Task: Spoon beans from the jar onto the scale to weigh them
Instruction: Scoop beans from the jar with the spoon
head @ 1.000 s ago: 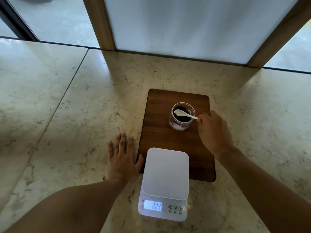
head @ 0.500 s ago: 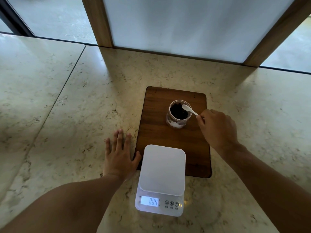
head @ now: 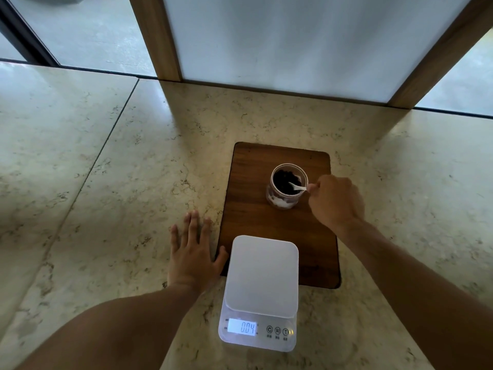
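Note:
A clear open jar (head: 283, 202) of dark beans (head: 282, 182) stands on a wooden board (head: 250, 209). My right hand (head: 334, 201) is shut on the handle of a small white spoon (head: 298, 187), whose bowl is down inside the jar among the beans. A white digital scale (head: 261, 273) sits in front of the jar, partly on the board's near edge; its platform is bare and its lit display (head: 242, 327) reads 004. My left hand (head: 192, 252) lies flat on the counter, fingers spread, its thumb against the board's left edge.
The marble counter (head: 106, 209) runs wide to the left and right. A frosted panel (head: 293, 41) with wooden posts (head: 157, 36) rises behind the board. A seam (head: 88, 169) crosses the counter on the left.
The spoon's bowl went from lying across the jar's mouth, to its right rim, to dipping down into the beans. My left hand has stayed flat. The scale reading is the same.

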A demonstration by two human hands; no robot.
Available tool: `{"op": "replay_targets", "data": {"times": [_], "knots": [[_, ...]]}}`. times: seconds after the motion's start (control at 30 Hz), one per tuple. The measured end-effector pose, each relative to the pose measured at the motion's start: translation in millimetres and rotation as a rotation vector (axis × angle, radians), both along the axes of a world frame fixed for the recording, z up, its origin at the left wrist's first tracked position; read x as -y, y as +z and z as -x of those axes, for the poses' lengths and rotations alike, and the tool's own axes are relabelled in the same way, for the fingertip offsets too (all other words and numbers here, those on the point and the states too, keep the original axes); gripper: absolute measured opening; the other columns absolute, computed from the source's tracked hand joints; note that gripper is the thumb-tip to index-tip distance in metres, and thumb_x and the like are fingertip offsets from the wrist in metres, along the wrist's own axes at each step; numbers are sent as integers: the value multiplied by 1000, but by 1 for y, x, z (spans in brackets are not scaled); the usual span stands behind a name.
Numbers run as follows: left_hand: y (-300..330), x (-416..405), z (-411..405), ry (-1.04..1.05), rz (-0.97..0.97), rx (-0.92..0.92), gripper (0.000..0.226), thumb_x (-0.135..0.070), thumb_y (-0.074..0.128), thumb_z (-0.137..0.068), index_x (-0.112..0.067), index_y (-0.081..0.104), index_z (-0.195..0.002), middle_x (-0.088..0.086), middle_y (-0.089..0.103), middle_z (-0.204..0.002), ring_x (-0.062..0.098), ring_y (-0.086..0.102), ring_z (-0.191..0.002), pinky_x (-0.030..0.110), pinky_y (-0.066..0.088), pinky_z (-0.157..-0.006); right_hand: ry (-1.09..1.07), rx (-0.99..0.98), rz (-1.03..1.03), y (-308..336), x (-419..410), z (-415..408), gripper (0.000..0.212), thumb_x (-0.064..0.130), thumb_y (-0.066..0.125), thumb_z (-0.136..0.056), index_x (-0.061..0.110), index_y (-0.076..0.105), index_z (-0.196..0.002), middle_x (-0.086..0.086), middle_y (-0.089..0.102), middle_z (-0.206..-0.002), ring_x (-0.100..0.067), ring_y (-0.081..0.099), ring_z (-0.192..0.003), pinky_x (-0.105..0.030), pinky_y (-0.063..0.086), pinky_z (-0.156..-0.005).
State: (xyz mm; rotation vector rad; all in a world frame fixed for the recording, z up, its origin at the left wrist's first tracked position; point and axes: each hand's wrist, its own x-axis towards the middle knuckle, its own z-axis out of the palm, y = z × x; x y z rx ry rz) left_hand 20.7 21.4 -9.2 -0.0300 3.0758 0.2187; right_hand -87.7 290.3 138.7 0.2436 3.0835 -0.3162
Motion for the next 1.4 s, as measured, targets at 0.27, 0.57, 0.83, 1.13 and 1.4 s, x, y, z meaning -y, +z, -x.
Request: {"op": "replay_targets", "data": {"times": [0.27, 0.57, 0.83, 1.13, 1.4], "knots": [[0, 0, 1, 3, 4, 12, 82, -63, 23, -91, -14, 15, -157, 18, 7, -165, 29, -8, -153, 56, 2, -122, -138, 88, 250, -9, -7, 11, 38, 34, 55, -97, 7, 73, -77, -9, 65, -64, -21, 59, -56, -25, 41, -49], [-4, 2, 0, -3, 14, 5, 82, -63, 23, -93, -13, 15, -157, 18, 9, -165, 30, -6, -153, 58, 6, -121, -185, 120, 389, -15, -13, 12, 38, 33, 61, -94, 0, 75, -83, -20, 72, -75, -31, 62, -60, -31, 47, -55], [-5, 1, 1, -10, 19, 1, 82, -62, 27, -92, -11, 17, -156, 19, 11, -165, 30, -4, -153, 57, 4, -121, -251, 151, 492, -20, -12, 14, 34, 34, 62, -93, 8, 75, -76, -16, 72, -75, -22, 57, -59, -34, 45, -58], [-1, 3, 0, -6, 7, -7, 82, -61, 24, -92, -11, 17, -156, 19, 9, -165, 31, -4, -153, 58, 6, -121, -311, 200, 609, -15, -12, 11, 29, 34, 63, -93, 25, 71, -67, 0, 60, -58, -13, 47, -48, -27, 35, -48], [1, 0, 0, -13, 3, 4, 82, -61, 24, -91, -10, 18, -156, 20, 10, -164, 32, -4, -153, 58, 7, -121, -356, 217, 659, -17, -15, 10, 30, 36, 62, -94, 24, 70, -68, 2, 55, -57, -13, 45, -49, -29, 35, -49]]}}
